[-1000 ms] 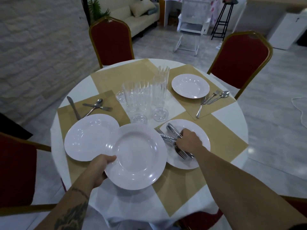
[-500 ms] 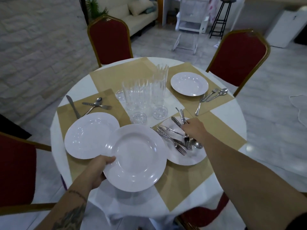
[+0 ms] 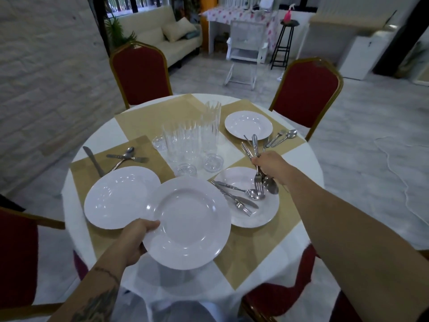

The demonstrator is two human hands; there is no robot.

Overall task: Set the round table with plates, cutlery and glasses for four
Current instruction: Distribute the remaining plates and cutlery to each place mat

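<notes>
The left hand [image 3: 137, 238] is closed on the rim of a white plate [image 3: 189, 223], holding it level above the near edge of the table [image 3: 76, 198], probably bound for the bare mat at the far edge. The right hand [image 3: 269, 162] is closed around a bundle of cutlery [image 3: 256, 163], lifted clear of the plate at the right [image 3: 255, 217], where a spoon, knife and fork remain. The glasses [image 3: 192, 142] cluster at the table's centre, not yet shared out.

glasses [image 3: 192, 145] – table [image 3: 308, 156] centre | cutlery [image 3: 236, 196] – on right plate [image 3: 264, 212]
</notes>
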